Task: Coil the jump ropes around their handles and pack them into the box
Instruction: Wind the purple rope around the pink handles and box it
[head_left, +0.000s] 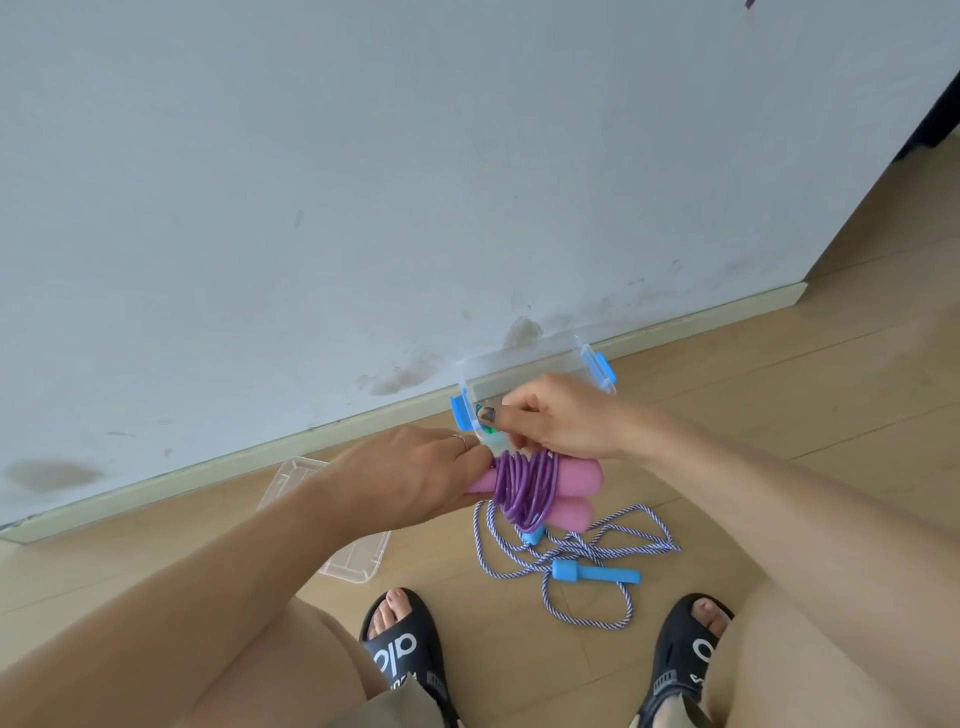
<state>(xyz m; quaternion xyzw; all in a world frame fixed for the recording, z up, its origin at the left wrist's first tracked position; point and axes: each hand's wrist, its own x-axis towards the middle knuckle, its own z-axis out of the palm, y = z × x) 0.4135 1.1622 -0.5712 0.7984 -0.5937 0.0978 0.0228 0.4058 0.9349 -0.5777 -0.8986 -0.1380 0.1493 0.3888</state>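
- While the left hand (415, 480) curled its fingers round the left ends of the two pink handles (574, 491), its thumb side faced the camera and a ring (461, 440) showed on one finger.
- Above the bundle, the right hand (558, 415) had its fingers bent together, pinching at the top of the purple rope (524, 486); a dark-painted thumbnail pointed left.
- That purple rope was wound in many turns around the middle of both pink handles, which lay side by side and were held off the floor.
- Just behind the hands stood the clear box (519, 364) with blue latches (602, 371), close to the skirting board; something green showed inside it, too hidden to tell what.
- Below the bundle, a blue-and-white rope (597, 545) lay uncoiled in loose loops on the wooden floor (779, 415).
- One blue handle (592, 571) of it lay flat among the loops; another blue end peeped out just under the pink handles.
- Left of the forearm, a clear lid (358, 564) rested on the floor, partly covered by the arm.
- Nearest the camera, two feet in black sandals (400, 649) stood either side of the loose rope.
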